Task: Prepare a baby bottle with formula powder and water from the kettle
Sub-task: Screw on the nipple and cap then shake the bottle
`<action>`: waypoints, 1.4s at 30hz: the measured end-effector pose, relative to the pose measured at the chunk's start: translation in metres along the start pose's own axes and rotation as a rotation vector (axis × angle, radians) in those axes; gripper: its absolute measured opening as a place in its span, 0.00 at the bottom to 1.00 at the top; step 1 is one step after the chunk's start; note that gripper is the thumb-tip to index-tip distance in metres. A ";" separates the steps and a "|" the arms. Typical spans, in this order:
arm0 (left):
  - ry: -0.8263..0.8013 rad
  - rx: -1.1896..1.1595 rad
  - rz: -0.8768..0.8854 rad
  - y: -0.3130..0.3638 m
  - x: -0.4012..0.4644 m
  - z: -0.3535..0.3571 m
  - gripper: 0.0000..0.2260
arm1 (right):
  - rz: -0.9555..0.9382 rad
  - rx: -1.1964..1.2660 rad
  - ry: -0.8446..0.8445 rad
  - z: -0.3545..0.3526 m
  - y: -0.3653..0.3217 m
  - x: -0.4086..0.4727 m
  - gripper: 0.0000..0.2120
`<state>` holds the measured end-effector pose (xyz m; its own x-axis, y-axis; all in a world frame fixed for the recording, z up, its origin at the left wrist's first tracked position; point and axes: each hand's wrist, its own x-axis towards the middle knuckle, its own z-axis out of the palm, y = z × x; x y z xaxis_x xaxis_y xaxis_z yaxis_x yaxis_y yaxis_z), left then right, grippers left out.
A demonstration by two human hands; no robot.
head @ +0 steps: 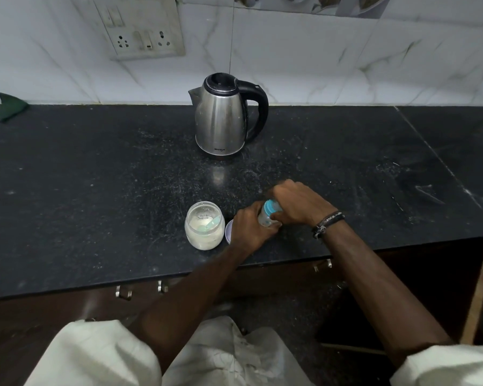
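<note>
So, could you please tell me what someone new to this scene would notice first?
Probably the steel kettle, standing alone at the back of the dark counter near the wall. Next, the two hands at the front edge: the left hand grips a clear bottle while the right hand wraps its blue cap. Just left of them sits an open jar of pale powder with a scoop inside.

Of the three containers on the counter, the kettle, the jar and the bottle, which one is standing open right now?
The powder jar: its mouth is uncovered, with a scoop inside. The kettle has its lid down, and the bottle carries its blue cap under the right hand.
</note>
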<state>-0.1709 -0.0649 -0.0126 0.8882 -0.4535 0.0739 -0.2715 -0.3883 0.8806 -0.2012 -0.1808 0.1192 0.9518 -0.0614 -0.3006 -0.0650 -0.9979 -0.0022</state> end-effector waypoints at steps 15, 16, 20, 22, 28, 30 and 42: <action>0.011 0.000 0.018 0.000 0.000 0.001 0.24 | 0.023 -0.013 0.072 0.002 -0.001 0.003 0.20; 0.015 0.005 0.016 0.000 -0.001 0.002 0.24 | 0.040 -0.030 0.105 0.003 -0.003 0.003 0.20; 0.029 -0.009 0.002 -0.001 0.000 0.002 0.21 | 0.140 -0.144 0.206 0.003 -0.008 0.004 0.27; 0.031 -0.003 -0.004 -0.002 0.000 0.003 0.23 | 0.169 -0.153 0.147 0.000 -0.006 0.003 0.31; 0.014 0.018 -0.001 -0.002 0.001 0.002 0.26 | 0.039 -0.067 0.015 0.000 0.004 0.000 0.28; 0.004 0.016 0.001 -0.004 0.001 0.002 0.26 | 0.017 -0.054 0.044 0.004 0.004 0.001 0.26; 0.005 0.011 -0.022 -0.001 0.000 0.001 0.26 | 0.088 0.043 0.162 0.011 0.004 0.006 0.22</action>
<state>-0.1712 -0.0656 -0.0141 0.8956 -0.4411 0.0572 -0.2562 -0.4064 0.8771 -0.1990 -0.1850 0.1071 0.9775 -0.1542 -0.1439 -0.1593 -0.9869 -0.0243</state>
